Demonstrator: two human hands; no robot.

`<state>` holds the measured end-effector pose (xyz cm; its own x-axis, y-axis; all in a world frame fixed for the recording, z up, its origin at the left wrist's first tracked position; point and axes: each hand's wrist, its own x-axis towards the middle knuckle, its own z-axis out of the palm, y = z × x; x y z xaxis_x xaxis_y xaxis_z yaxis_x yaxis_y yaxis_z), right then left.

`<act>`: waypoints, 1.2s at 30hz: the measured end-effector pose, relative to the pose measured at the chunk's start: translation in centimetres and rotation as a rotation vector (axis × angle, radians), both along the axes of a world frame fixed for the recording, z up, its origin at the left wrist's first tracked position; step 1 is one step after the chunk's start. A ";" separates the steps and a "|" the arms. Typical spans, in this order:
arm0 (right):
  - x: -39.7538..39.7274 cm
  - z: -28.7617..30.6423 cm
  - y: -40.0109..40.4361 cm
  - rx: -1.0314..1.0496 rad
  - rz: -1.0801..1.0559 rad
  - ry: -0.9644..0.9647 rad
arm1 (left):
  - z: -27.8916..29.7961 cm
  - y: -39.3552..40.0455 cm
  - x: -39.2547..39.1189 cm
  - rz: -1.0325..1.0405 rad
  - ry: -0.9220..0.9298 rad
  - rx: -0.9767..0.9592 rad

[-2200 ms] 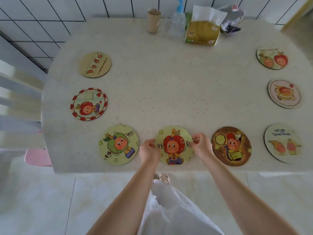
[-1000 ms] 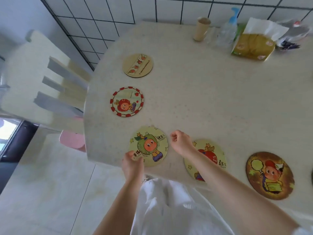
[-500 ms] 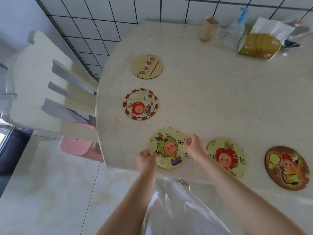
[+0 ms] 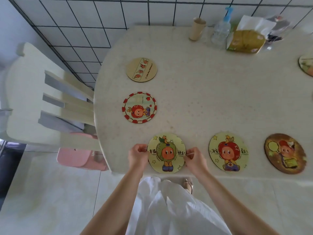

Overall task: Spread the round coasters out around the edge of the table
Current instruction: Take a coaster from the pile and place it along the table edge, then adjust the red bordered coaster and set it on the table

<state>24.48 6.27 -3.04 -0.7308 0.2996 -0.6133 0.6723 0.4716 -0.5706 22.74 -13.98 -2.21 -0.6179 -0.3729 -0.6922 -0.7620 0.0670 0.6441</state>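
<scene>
We judge the task almost finished, as far as this view shows. Along the left edge of the tabletop (image 4: pixel 211 102) lie the tan coaster with a strip of small figures (image 4: pixel 141 69) and, nearer to us, the red-bordered coaster (image 4: pixel 139 107), well apart from each other. Along the near edge we see the green-hooded coaster (image 4: pixel 166 152) close to the near left corner, then the red-headed coaster (image 4: pixel 228 151), then the dark brown coaster (image 4: pixel 285 153). One more coaster (image 4: pixel 306 66) is cut off at the right border. What seems left is only a small adjustment of the green-hooded one.

Our left hand (image 4: pixel 137 156) pinches its left rim with curled fingers, and our right hand (image 4: pixel 194 158) pinches its right rim in the same way. Both forearms reach forward from the near edge, and the coaster lies flat between the two hands.
</scene>
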 end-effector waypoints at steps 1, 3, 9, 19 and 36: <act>0.0 0.0 -0.1 0.009 0.001 0.012 | -0.2 -0.2 0.2 0.001 0.004 -0.004; 0.0 -0.1 -0.3 0.024 -0.003 0.048 | -0.4 -0.6 0.5 0.004 0.022 -0.008; 0.1 -0.2 -0.6 -0.001 -0.073 0.108 | -0.5 -0.9 0.7 -0.044 0.100 -0.073; -0.4 -0.8 -1.6 0.105 -0.063 0.101 | -0.5 -1.5 0.1 -0.181 0.140 -0.210; -12.2 1.8 -4.3 0.146 0.234 0.197 | 0.9 -4.3 -7.9 0.064 0.121 -0.140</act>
